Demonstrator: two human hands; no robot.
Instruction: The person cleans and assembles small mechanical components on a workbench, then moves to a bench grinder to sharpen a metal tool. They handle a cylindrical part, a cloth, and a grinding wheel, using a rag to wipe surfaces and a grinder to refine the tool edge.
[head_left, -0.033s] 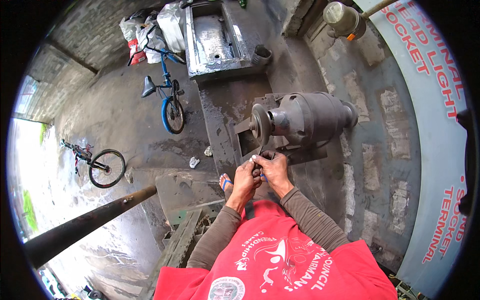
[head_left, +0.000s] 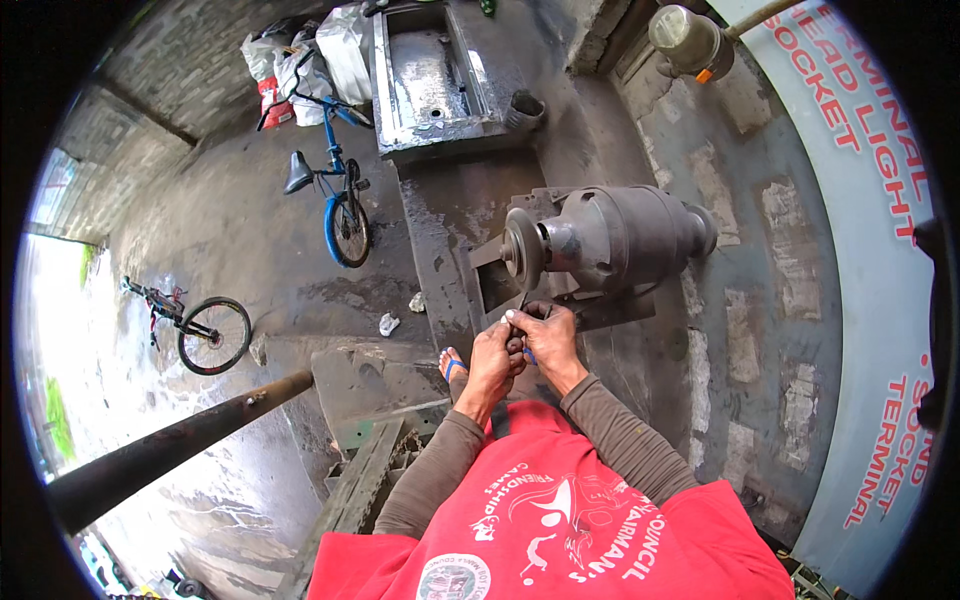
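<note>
Fingers (head_left: 516, 317) closed, left hand (head_left: 489, 362) and right hand (head_left: 552, 340) meeting to pinch thin piece (head_left: 521, 300). Its tip points up at wheel's (head_left: 523, 250) lower edge; cannot tell if touching. Probably best: brace hands together, press lightly and evenly, keep fingertips back from rim. Motor (head_left: 630, 237) carries wheel, ahead of your right hand. Foot (head_left: 450, 356) shows beside left hand; mind sparks there.

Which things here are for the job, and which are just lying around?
Seem to be for the job:
left hand
right hand
thin piece in the hands
wheel
motor

Seem to be just around:
blue bike
dark bike
basin
bags
white lump
</note>
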